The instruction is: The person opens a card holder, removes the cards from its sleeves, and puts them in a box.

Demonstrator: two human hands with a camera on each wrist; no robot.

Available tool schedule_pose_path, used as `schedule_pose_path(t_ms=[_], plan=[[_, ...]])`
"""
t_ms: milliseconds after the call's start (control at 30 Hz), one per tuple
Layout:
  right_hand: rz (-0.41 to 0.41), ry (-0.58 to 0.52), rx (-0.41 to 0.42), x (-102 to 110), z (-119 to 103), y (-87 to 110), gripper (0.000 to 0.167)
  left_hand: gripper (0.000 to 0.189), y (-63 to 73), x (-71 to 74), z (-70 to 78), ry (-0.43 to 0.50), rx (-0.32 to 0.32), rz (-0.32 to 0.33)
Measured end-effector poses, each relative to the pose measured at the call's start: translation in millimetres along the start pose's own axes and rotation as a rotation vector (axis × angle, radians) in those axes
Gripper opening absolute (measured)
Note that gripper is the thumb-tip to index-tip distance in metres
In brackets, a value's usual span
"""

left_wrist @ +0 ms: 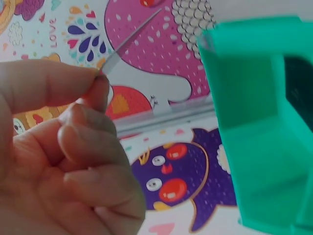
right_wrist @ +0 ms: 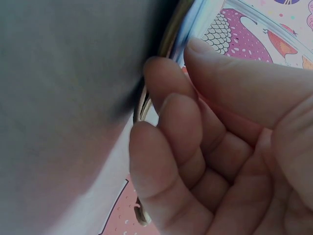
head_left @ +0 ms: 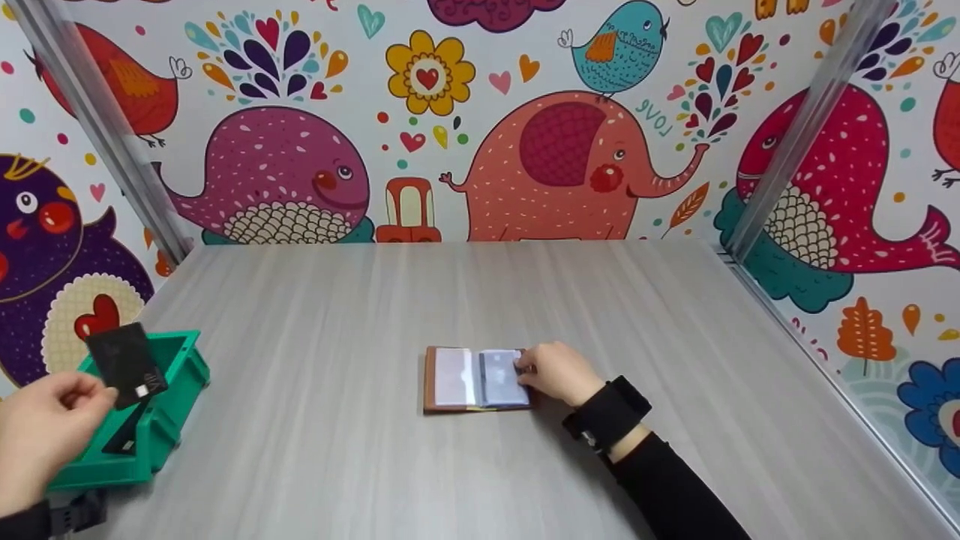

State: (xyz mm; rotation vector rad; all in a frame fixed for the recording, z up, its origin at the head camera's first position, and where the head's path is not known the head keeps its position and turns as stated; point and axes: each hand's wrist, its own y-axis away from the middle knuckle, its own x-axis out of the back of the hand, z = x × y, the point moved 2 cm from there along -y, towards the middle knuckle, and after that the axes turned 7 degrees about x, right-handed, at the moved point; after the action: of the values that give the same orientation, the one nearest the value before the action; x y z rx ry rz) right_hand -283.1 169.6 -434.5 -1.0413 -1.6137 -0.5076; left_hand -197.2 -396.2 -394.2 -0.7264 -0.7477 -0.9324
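Between thumb and forefinger my left hand pinches a black card, raised over the green bin at the left. Edge-on, the same card shows as a thin strip in the left wrist view. A brown card holder lies spread open on the table with clear plastic sleeves inside. At its right edge, my right hand pinches the sleeves and cover. The right wrist view shows the thumb against the sleeves and curled fingers along the cover's edge.
The green bin stands at the table's left side, with another black card inside. A wood-grain table spreads under everything. Metal posts and cartoon-printed walls border it at the back and sides.
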Motion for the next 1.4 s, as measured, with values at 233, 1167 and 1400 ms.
schedule_pose_path(t_ms=[233,1167,1400], plan=[[-0.001,-0.005,-0.010,-1,0,-0.2,0.017,0.015,3.2,3.4,-12.5,0.053,0.092,-0.005],[-0.015,0.008,-0.041,-1,0,-0.3,0.022,0.028,-2.2,-4.6,-6.7,-0.039,0.073,-0.050],[0.000,0.009,-0.010,-1,0,0.7,0.020,0.029,-17.9,-18.9,-34.4,-0.061,0.037,-0.014]])
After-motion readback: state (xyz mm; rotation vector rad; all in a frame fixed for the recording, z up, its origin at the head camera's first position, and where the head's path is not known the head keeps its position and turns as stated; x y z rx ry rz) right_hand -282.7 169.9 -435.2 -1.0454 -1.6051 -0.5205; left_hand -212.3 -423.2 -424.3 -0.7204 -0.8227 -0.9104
